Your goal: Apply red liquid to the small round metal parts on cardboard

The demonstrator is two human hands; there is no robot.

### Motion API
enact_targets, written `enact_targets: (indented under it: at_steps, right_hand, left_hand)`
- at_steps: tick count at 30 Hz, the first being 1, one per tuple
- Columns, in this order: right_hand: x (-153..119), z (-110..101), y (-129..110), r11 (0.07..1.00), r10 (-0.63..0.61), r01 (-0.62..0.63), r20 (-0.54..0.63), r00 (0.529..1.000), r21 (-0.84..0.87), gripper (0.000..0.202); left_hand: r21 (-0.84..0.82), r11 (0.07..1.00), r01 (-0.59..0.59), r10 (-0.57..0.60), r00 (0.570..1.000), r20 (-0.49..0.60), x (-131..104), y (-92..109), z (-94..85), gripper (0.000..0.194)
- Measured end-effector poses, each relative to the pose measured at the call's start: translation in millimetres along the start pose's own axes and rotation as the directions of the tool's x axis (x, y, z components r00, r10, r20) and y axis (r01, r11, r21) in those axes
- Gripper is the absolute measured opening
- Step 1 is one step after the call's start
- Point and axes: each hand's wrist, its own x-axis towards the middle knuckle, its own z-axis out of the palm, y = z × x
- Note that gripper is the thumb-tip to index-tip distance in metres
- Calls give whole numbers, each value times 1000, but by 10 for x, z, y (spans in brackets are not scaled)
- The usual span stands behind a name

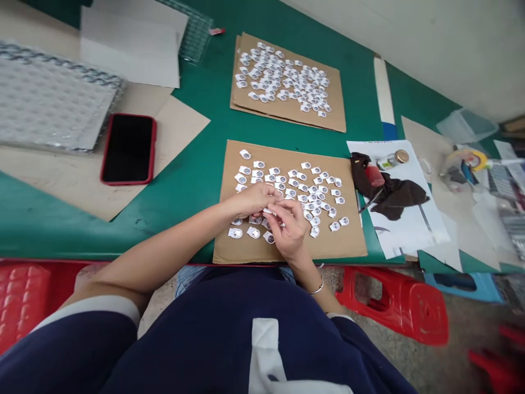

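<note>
Above the near cardboard sheet [348, 241], my left hand [256, 200] and my right hand [289, 225] meet with fingertips pinched together. A small white tag [268, 211] shows between them, gripped by the right thumb and fingers. The left fingers are closed at the same spot, and what they hold is partly hidden. Under and around the hands lie many similar white tags with round dark prints, such as a tag [253, 232] at the front. They lie loosely in rows on the left and more crowded on the right.
Behind is a second cardboard stack [336, 109] covered with white tags. To the left lie a phone in a red case [128, 149] and a bubble-wrapped pack [53, 98]. On the right, dark cloth [400, 200] and a small jar [392, 159] rest on white paper [394, 238]. A red stool [422, 312] stands below.
</note>
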Motion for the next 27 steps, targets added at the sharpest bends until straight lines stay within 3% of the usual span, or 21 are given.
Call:
enact_targets:
  at_steps: [5, 10, 13, 18, 23, 25, 27]
  right_hand:
    - [-42, -267, 149, 980, 104, -100, 19, 994, -173, 17]
    - [-277, -790, 562, 904, 180, -191, -64, 982, -382, 18]
    - [-449, -1011, 767, 851, 210, -208, -51, 976, -482, 19]
    - [-646, -1140, 863, 814, 249, -182, 49, 967, -552, 23]
    - [-475, -1181, 810, 839, 238, -186, 39, 970, -511, 35]
    - [-295, -1127, 811, 841, 253, -220, -1, 967, -495, 31]
    - [-93, -1024, 835, 826, 311, -275, -8, 950, -493, 29]
  left_hand:
    - [-4, 998, -57, 57, 998, -27, -1, 80, -53, 24]
    - [-44, 995, -92, 83, 979, -187, -19, 181, -139, 16]
    - [-24, 993, -119, 111, 967, -232, -29, 209, -154, 17]
    - [13, 989, -145, 143, 951, -273, -11, 197, -150, 20]
    - [55, 979, -196, 204, 930, -307, 0, 148, -148, 30]
    - [155, 940, -304, 340, 866, -365, -12, 132, -145, 45]
    - [392, 800, -454, 590, 714, -378, -23, 122, -156, 58]
